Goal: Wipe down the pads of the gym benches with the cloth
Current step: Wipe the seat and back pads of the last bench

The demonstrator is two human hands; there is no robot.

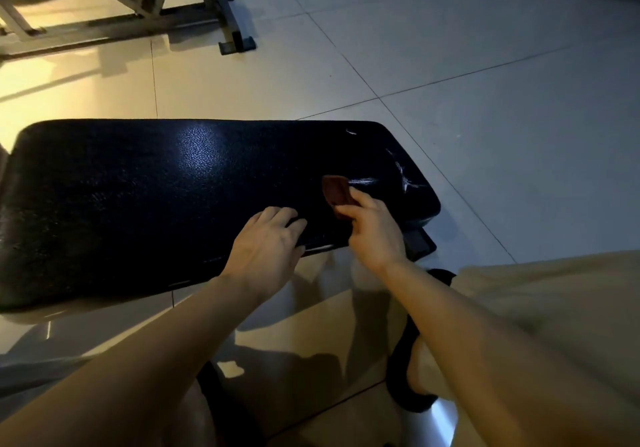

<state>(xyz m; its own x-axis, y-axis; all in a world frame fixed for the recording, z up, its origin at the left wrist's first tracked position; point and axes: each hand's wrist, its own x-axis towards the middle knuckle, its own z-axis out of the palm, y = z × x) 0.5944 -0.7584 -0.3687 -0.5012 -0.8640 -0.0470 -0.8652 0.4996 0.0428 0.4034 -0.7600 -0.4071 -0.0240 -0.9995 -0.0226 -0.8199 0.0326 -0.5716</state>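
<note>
A black padded gym bench pad (166, 204) stretches across the middle of the view, with white scuffs and cracks near its right end. My right hand (372, 228) pinches a small reddish-brown cloth (335, 192) and holds it against the pad close to the scuffs. My left hand (268, 242) rests flat on the pad's near edge, fingers straight, just left of the right hand.
A metal frame of another gym machine (145, 13) stands on the pale tiled floor (485, 82) at the back left. My foot in a black sandal (415, 370) is below the bench, and my beige-clad knee (554, 325) fills the lower right.
</note>
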